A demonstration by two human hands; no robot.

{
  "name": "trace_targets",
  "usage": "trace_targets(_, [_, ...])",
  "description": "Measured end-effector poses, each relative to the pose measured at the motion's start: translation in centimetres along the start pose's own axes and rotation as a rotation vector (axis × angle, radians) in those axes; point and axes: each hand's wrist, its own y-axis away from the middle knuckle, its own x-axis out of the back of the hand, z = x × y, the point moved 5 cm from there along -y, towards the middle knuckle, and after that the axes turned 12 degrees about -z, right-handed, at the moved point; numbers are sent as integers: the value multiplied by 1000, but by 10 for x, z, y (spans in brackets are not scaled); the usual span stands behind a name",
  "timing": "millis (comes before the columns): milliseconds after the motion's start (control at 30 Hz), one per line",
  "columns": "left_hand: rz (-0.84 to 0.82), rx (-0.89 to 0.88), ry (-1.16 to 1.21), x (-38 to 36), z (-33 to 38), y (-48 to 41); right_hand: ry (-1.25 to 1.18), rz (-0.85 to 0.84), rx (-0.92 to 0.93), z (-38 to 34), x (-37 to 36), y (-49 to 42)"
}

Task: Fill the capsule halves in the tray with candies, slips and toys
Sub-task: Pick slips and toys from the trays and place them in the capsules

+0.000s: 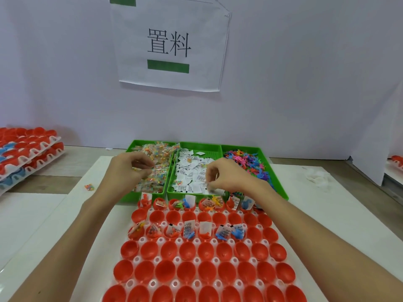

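Tray (178, 259) (nearest row) cut off.

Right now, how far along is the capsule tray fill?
Done: far row and most of the third row are filled. In hand: left hand pinches candy packets; right hand pinches a slip. Left: second row and the three near rows sit empty.

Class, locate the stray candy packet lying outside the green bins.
In the head view, the stray candy packet lies on the white mat, left of the candy bin.
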Motion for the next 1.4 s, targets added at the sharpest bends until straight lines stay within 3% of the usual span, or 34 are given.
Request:
trace_targets(100, [-17, -15, 118, 3, 15, 1, -168, 133, 58, -14, 13, 13])
trace_targets(167, [-37, -48, 196, 4, 32, 4, -403, 232, 135, -28, 24, 26])
trace_targets(300, [-36, -127, 338, 0, 73, 13, -798, 204, 326, -60, 25, 57])
trace_targets(600, [-100, -302, 453, -11, 141, 40, -884, 167, 410, -65, 22, 98])
trace_targets(933, [-315, -164, 777, -21, 146, 47, -971, 191, 422, -66, 27, 103])
trace_targets(1067, [-335, -106, 879, -24, 142, 46, -901, 231, 431, -69, 27, 104])
trace_targets(1167, [-299, -85, 931, -25, 138, 45, -909, 223, 448, -72, 25, 103])
trace_targets(1267, [-173, -137, 903, -21, 139, 47, -1080, 226, 452, -71, 24, 101])
trace_targets(1400, [-22, -219, 809, -18, 143, 51, -1055, 333, 432, -70, 27, 103])
